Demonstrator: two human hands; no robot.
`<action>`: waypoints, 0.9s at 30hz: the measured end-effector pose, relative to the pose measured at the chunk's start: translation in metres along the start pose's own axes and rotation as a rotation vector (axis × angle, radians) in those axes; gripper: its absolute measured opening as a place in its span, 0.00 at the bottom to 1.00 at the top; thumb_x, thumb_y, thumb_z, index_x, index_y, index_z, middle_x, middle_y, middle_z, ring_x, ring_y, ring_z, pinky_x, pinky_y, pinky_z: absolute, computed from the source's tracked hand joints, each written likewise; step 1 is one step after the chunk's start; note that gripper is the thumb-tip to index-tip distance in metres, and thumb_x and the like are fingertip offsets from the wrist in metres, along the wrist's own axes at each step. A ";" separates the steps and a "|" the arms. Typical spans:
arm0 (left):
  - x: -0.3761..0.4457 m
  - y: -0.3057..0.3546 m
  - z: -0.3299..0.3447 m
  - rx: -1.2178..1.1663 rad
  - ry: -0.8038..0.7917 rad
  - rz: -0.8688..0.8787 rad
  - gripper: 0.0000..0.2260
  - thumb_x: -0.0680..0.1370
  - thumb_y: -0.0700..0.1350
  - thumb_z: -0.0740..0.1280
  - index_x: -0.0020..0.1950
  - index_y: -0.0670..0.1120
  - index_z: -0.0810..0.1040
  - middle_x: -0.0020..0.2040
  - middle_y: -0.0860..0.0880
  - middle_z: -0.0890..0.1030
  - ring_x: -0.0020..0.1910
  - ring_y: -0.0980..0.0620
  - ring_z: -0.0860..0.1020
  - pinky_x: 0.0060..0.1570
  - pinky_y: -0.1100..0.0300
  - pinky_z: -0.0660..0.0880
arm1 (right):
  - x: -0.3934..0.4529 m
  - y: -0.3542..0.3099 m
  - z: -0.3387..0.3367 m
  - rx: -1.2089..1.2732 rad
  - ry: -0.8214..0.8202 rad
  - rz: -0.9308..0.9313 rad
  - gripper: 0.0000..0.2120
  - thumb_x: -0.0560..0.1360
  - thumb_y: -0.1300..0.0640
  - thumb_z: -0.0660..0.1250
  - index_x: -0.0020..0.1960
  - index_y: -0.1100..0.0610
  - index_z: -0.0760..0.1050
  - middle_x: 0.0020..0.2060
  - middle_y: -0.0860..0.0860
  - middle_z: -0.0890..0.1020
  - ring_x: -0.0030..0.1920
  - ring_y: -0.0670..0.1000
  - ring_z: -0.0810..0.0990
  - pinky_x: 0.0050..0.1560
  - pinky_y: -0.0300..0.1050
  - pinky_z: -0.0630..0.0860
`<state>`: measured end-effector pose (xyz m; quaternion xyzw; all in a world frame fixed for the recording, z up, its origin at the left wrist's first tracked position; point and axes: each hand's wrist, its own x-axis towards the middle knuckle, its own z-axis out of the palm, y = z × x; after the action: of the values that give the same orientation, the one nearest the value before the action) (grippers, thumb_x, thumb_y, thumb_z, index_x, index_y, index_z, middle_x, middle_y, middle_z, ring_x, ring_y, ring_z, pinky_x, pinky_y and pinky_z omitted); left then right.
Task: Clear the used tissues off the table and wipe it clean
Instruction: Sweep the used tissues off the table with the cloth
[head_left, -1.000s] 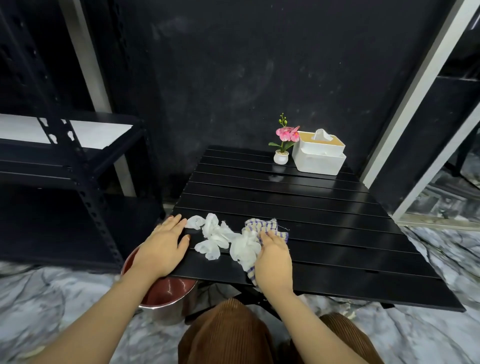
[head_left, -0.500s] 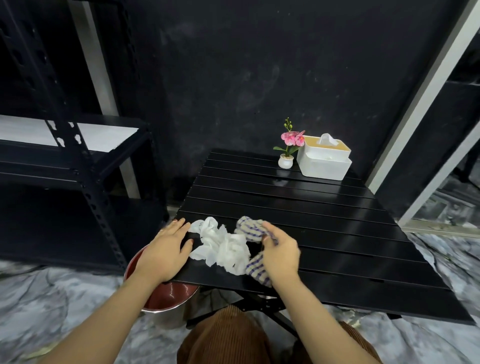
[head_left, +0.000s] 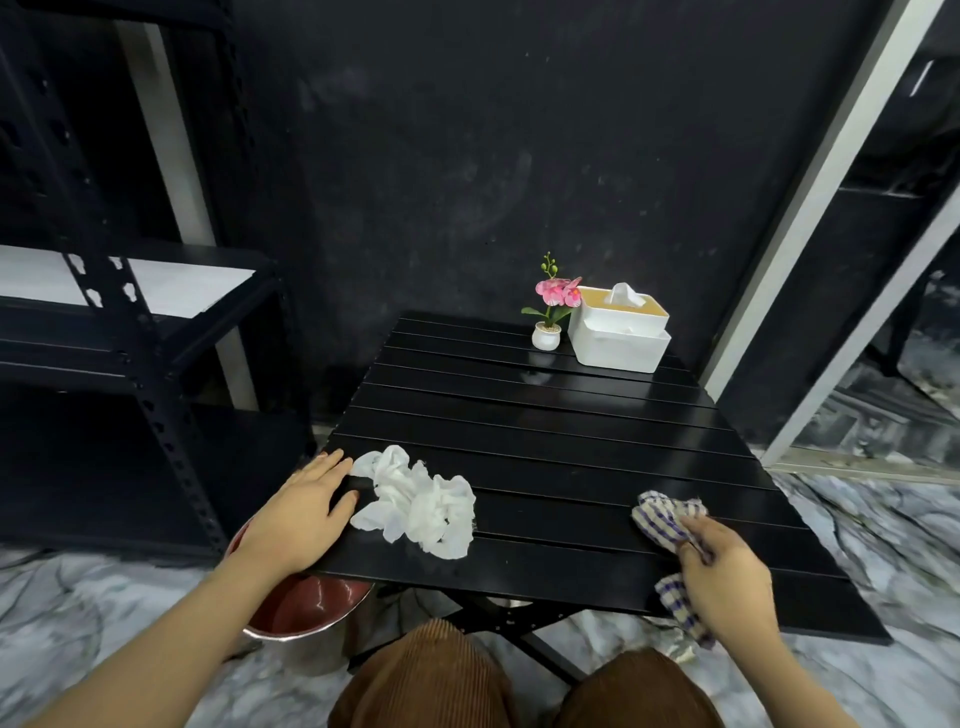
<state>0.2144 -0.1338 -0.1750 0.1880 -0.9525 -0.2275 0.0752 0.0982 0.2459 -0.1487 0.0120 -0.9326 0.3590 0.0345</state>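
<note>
Right hand (head_left: 724, 577) swung its cloth (head_left: 662, 519) right (slatted black table (head_left: 545, 426)).

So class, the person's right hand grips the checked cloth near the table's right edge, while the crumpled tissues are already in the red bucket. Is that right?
Not quite. The head view shows the crumpled tissues lying on the table beside the left hand, not in the red bucket. The right hand does grip the checked cloth.

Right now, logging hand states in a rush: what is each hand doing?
Left hand: open, flat on the table beside the tissues.
Right hand: fingers gripping the checked cloth.
</note>
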 end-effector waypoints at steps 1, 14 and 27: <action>0.000 0.000 -0.001 -0.008 -0.008 -0.003 0.24 0.80 0.49 0.56 0.74 0.45 0.57 0.77 0.49 0.56 0.76 0.53 0.51 0.75 0.56 0.50 | 0.002 -0.001 -0.003 -0.037 -0.030 -0.036 0.15 0.74 0.64 0.62 0.60 0.59 0.75 0.63 0.57 0.76 0.61 0.57 0.74 0.62 0.49 0.70; -0.006 -0.009 -0.002 -0.022 -0.001 0.012 0.24 0.79 0.51 0.56 0.74 0.47 0.57 0.77 0.52 0.56 0.76 0.56 0.51 0.75 0.58 0.49 | -0.015 -0.038 0.034 -0.075 -0.227 -0.181 0.20 0.77 0.64 0.57 0.68 0.59 0.65 0.71 0.55 0.65 0.73 0.53 0.60 0.74 0.46 0.54; -0.005 -0.008 -0.009 -0.002 0.013 -0.022 0.25 0.78 0.53 0.58 0.74 0.48 0.58 0.76 0.51 0.57 0.76 0.54 0.53 0.74 0.58 0.51 | -0.056 -0.124 0.140 -0.122 -0.218 -0.305 0.22 0.78 0.61 0.52 0.71 0.59 0.57 0.74 0.55 0.59 0.75 0.53 0.52 0.76 0.47 0.48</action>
<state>0.2238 -0.1424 -0.1711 0.1997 -0.9497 -0.2278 0.0791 0.1526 0.0596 -0.1733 0.1896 -0.9383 0.2891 -0.0120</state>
